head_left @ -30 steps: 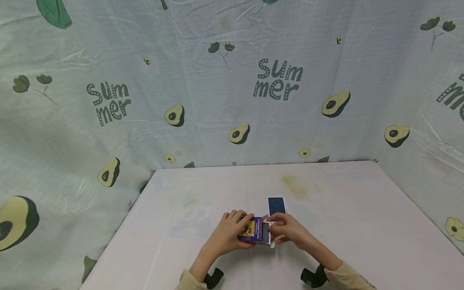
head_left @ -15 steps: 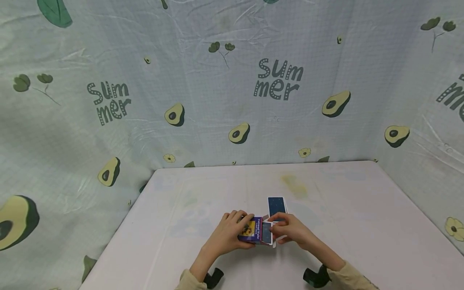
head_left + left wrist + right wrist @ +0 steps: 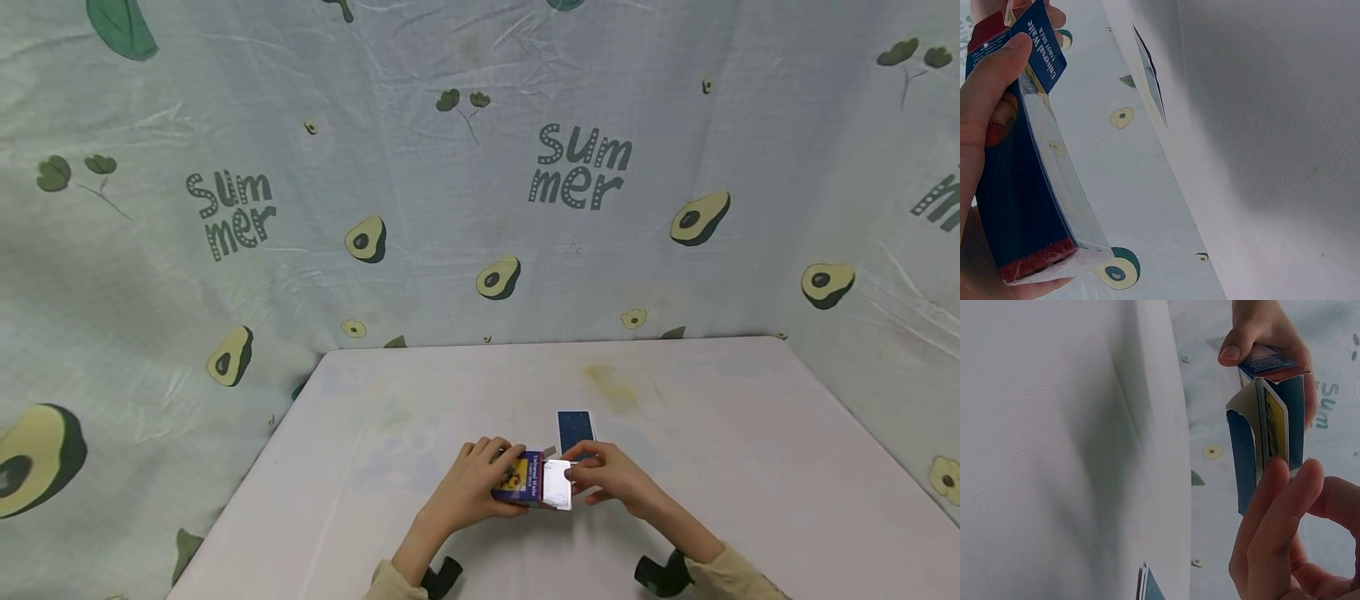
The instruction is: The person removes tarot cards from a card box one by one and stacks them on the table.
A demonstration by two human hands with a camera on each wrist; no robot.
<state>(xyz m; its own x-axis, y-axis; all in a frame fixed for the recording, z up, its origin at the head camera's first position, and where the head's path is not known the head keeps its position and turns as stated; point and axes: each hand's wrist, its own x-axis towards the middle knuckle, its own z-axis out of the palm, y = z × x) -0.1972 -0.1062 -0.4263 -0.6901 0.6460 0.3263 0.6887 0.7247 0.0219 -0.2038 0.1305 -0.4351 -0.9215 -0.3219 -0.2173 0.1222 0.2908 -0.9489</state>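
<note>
My left hand (image 3: 472, 482) grips a blue and purple tarot card box (image 3: 533, 481), labelled Universal Waite, from its left side, with the thumb (image 3: 1007, 62) across the blue face. The box lies sideways, its opening toward my right hand (image 3: 613, 481). A stack of tarot cards (image 3: 1279, 428) juts partway from that opening, a yellow picture on one outer face. In the head view its upper side looks bright white. Fingertips of my right hand pinch the stack's outer end; the thumb's contact is partly hidden. Behind the right hand, blue-backed cards (image 3: 575, 431) lie on the table.
The white table (image 3: 420, 400) spreads around both hands, with a faint yellow stain (image 3: 610, 387) toward the back. A patterned curtain (image 3: 420, 183) hangs behind it and along its sides. Dark wrist-worn devices (image 3: 663, 575) sit below each hand.
My right hand has shifted slightly right, and the tarot cards stick out further from the box. Their visible top has turned from blue to bright white. The left hand holds the box in place.
</note>
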